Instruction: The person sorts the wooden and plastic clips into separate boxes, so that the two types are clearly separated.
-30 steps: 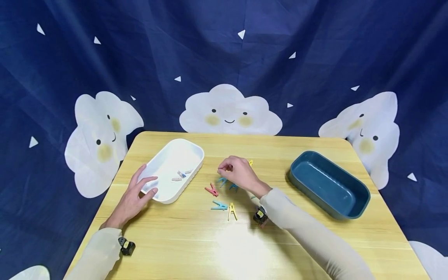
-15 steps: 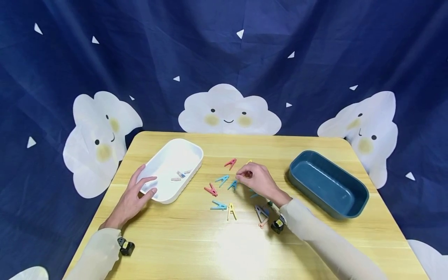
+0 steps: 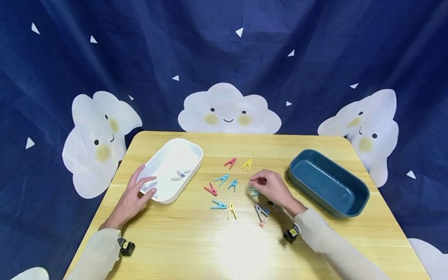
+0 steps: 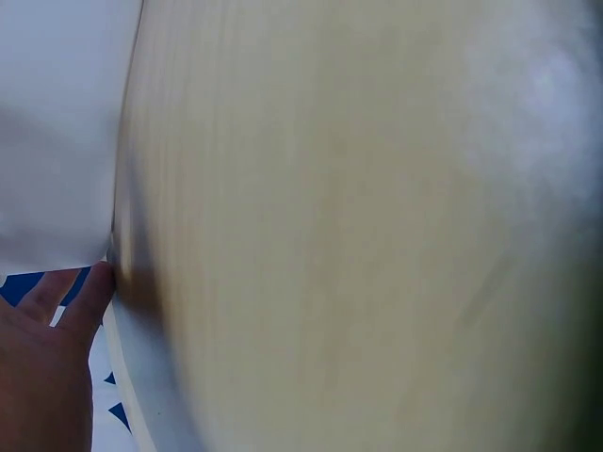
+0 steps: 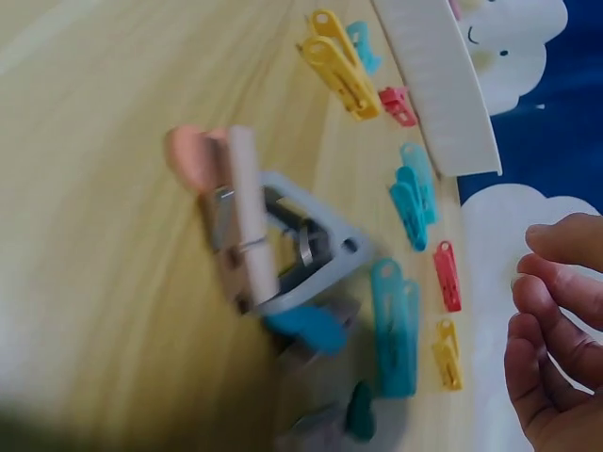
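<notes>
Both sets of fingers: in view; narrow on the right hand (image 3: 274, 190), wide on the left hand (image 3: 127, 205)
Right fingers: curled, tips drawn close, nothing seen between them; just beside a teal clip (image 3: 254, 192), contact not confirmed; the shape appears suited to small items
Left fingers: spread over the near-left rim of the white basket (image 3: 176, 153), judged to be steadying it
Clips by the right wrist: grey clip (image 3: 257, 209) and salmon clip (image 3: 262, 223) crowded together with others; exact count hidden
Clips farther left: two red clips (image 3: 213, 191), two yellow clips (image 3: 231, 206), three blue clips (image 3: 223, 206); lying apart, the spacing probably leaving finger room around each
Basket contents: a few small clips (image 3: 176, 179), towards the right wall
Dark blue container (image 3: 323, 179): set askew on the tabletop (image 3: 175, 249), right of the clips, presumably kept within right-hand reach
Backdrop: navy cloth (image 3: 157, 46) behind the tabletop, printed with clouds
</notes>
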`<state>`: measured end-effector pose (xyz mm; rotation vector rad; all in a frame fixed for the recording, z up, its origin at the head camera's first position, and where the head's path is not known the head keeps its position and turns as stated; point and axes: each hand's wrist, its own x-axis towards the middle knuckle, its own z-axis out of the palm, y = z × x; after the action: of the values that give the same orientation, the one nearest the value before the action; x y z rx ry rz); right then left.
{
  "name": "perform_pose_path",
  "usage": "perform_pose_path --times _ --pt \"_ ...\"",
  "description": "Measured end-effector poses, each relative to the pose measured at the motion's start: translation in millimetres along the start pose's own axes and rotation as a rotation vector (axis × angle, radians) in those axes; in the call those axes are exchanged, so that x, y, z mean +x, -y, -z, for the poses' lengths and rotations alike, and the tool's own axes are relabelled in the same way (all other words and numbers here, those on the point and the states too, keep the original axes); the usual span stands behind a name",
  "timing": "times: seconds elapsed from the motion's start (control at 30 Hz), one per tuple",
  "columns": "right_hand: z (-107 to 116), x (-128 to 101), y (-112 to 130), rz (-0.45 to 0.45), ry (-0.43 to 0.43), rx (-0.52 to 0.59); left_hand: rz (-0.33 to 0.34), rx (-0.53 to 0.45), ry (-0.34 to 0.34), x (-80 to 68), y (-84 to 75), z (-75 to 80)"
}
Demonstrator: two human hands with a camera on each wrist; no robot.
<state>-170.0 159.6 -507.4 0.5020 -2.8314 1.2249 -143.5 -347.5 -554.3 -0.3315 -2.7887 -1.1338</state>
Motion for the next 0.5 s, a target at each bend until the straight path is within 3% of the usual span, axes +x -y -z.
perform_pose_path --times 0.5 --pt "15.2 -37.5 -29.7 -0.063 -0.06 -0.038 0.004 -0.003 0.003 -0.2 -1.6 1.3"
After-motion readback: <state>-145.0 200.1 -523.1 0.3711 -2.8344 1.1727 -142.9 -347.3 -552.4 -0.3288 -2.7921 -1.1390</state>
